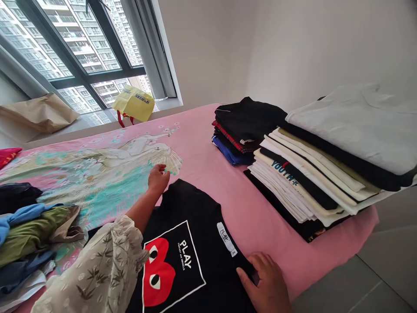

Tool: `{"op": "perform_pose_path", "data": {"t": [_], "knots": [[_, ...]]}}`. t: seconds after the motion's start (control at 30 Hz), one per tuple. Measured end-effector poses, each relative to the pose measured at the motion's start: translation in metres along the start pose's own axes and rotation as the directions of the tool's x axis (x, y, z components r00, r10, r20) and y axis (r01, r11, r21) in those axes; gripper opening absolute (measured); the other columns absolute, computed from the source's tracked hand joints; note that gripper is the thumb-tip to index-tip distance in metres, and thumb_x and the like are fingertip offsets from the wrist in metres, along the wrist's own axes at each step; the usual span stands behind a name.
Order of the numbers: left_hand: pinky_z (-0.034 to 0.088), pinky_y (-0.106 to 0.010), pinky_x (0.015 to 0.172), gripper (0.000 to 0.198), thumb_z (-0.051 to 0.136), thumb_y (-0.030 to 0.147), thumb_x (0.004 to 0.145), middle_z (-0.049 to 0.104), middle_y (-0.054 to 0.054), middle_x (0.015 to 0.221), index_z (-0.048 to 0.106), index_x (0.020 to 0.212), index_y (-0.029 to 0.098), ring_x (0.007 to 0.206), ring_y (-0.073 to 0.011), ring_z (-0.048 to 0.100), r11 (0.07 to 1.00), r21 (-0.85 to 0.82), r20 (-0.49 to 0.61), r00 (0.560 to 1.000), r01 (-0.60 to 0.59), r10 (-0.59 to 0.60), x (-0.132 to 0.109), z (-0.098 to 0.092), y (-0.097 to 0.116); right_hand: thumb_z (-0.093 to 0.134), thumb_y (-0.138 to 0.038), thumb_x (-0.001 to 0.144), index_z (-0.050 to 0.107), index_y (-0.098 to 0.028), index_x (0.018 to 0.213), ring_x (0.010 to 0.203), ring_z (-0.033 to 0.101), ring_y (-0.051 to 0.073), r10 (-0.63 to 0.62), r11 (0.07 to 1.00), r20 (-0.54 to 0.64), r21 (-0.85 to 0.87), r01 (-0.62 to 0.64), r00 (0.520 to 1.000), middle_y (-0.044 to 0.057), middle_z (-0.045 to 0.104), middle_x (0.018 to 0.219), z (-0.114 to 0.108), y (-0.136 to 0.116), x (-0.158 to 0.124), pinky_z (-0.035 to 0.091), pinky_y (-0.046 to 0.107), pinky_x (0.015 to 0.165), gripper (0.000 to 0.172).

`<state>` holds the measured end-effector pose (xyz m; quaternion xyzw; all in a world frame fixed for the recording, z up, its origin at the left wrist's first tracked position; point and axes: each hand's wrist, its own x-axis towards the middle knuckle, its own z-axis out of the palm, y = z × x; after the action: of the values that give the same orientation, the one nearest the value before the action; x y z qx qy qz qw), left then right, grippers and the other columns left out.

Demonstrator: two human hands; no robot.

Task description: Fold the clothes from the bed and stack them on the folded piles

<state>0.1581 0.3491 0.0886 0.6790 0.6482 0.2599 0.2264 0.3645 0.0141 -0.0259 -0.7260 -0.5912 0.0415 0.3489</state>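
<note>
Pink bed [200, 134] filled most of the view; left and bottom edges cut off. Window [81, 52] behind it, cropped at top. Tall folded stack [312, 174] at right, well clear of the shirt; inner layers showed only as edges, most prints unreadable bar "YOUTH". Black T-shirt [208, 234] lay face up on the bed, front centre, hem out of frame; patterned sleeve [97, 269] on the left arm blocked one side and clipped the red heart print [159, 274]. Loose clothes heap [32, 234] far left, cropped, pieces hard to separate. Smaller stack [247, 126] sat beyond the tall one, partly behind it. Brown paper bag [42, 113] and yellow bag [135, 103] by the window.

Right hand [265, 280]: thumb and fingers apart at the shirt's shoulder edge, thumb touching cloth; couldn't tell if it gripped. Left hand [159, 177]: fingers part-curled just beside the far shoulder; grip and contact unclear. White neck label [227, 239] faced up, small print illegible.
</note>
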Motion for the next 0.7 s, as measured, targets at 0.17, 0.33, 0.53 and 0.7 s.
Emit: {"op": "perform_pose_path", "data": {"t": [0.17,0.33,0.53,0.7], "knots": [[0.022,-0.040,0.111,0.065,0.047,0.008,0.064,0.048,0.000,0.138,0.052,0.125,0.029,0.130,-0.0204,0.038,0.769,0.107,0.451,0.720,-0.631,0.528,-0.040,0.024,0.011,0.061,-0.039,0.077,0.062,-0.021,0.084,0.077,0.060,0.021,0.103,0.991,0.122,0.075,-0.112,0.987,0.006,0.065,0.083,-0.008,0.001,0.005,0.049,0.033,0.071,0.020],[0.020,-0.048,0.107,0.041,0.053,0.016,0.068,0.066,-0.005,0.102,0.063,0.106,0.026,0.107,-0.0249,0.054,0.607,0.246,0.661,0.589,-0.756,0.465,-0.055,0.051,0.025,0.054,-0.037,0.078,0.060,-0.021,0.092,0.062,0.057,0.016,0.303,0.878,0.417,0.228,-0.421,0.857,-0.001,0.062,0.070,-0.028,-0.006,0.008,0.045,0.026,0.058,0.022],[0.028,-0.044,0.097,0.031,0.049,0.011,0.065,0.066,-0.005,0.097,0.064,0.089,0.024,0.103,-0.0259,0.053,0.664,0.261,0.601,0.656,-0.700,0.456,-0.048,0.057,0.031,0.045,-0.046,0.082,0.060,-0.019,0.074,0.059,0.054,0.016,0.377,0.781,0.464,0.307,-0.544,0.802,0.000,0.059,0.063,-0.028,-0.014,-0.011,0.043,0.026,0.056,0.031],[0.021,-0.050,0.102,0.028,0.060,0.018,0.064,0.067,-0.005,0.092,0.066,0.090,0.025,0.103,-0.0278,0.052,0.624,0.240,0.636,0.606,-0.744,0.478,-0.056,0.062,0.038,0.049,-0.047,0.081,0.061,-0.021,0.080,0.058,0.057,0.017,0.396,0.841,0.464,0.162,-0.516,0.792,0.000,0.062,0.064,-0.030,-0.017,-0.007,0.042,0.026,0.054,0.029]]}}
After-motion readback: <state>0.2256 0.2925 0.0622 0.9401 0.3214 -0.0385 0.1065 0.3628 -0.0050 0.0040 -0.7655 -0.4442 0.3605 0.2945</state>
